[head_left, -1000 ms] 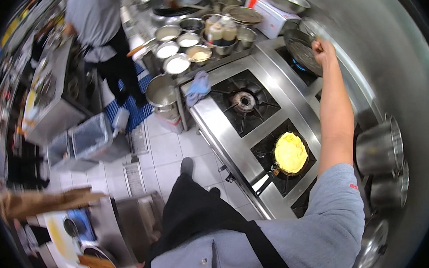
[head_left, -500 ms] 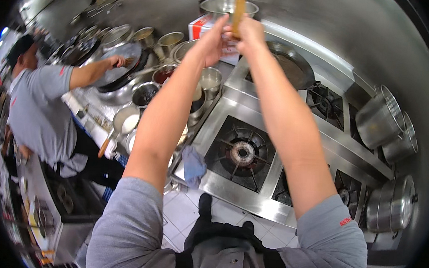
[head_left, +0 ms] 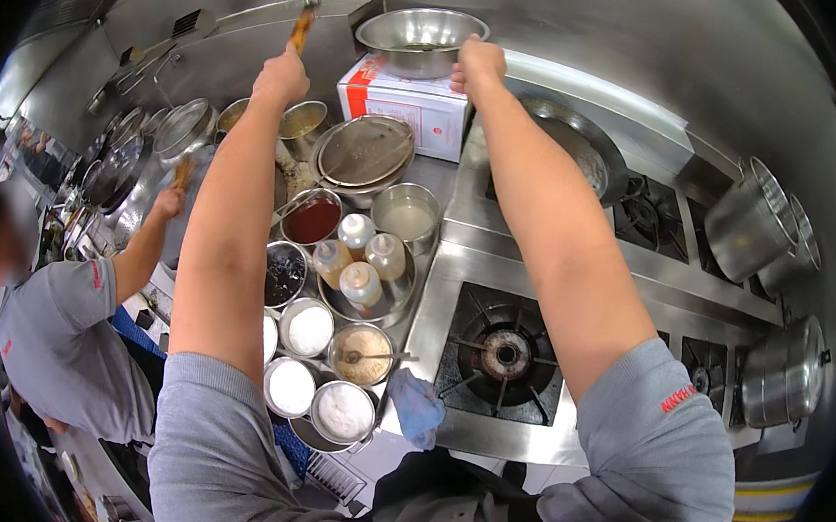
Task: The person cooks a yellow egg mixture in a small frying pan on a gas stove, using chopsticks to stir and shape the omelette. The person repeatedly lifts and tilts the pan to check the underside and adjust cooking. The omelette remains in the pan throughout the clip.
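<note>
Up at the far left, my left hand is closed around the wooden handle of a utensil. Its metal head, near the back wall, is too faint to make out. My right hand grips the right rim of a wide steel bowl. Something dark lies in the bowl's bottom. Beneath the bowl is a white and orange cardboard box. Below and between my forearms stand a lidded round pot, several squeeze bottles in a steel pan, and a container of dark red sauce.
Containers of white powder and a tan one with a spoon sit nearer me. A blue cloth lies by the burner. A wok and tall pots stand right. A co-worker works at left.
My hands have moved apart: the left has carried the wooden-handled utensil leftward, while the right has come to the steel bowl's rim. My view has shifted, showing more containers.
</note>
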Tool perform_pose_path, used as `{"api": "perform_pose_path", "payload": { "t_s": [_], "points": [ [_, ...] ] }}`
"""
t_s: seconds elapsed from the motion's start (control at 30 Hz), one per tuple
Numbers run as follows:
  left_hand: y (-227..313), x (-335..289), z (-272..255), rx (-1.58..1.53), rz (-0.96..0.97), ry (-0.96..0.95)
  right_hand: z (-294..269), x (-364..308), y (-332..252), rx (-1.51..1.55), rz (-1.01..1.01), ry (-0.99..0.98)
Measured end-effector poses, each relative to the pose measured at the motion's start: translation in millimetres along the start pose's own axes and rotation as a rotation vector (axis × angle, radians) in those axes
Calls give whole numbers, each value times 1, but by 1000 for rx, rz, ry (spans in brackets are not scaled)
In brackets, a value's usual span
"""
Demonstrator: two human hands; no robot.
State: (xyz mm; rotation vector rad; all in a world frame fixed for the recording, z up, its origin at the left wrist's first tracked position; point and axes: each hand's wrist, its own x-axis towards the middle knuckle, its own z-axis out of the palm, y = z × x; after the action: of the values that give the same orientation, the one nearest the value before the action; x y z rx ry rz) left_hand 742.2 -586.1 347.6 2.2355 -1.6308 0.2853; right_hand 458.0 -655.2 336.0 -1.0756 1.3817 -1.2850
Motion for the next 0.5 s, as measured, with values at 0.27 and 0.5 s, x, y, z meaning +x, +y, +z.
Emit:
{"api": "perform_pose_path", "payload": {
  "t_s": [0.27,0.5],
  "points": [
    [-27,-33,7,-469,6,37,78,81,12,681,202,-340],
    [40,-51,-38,-1612,-164,-318,78,99,58,823,20,-437]
  ]
}}
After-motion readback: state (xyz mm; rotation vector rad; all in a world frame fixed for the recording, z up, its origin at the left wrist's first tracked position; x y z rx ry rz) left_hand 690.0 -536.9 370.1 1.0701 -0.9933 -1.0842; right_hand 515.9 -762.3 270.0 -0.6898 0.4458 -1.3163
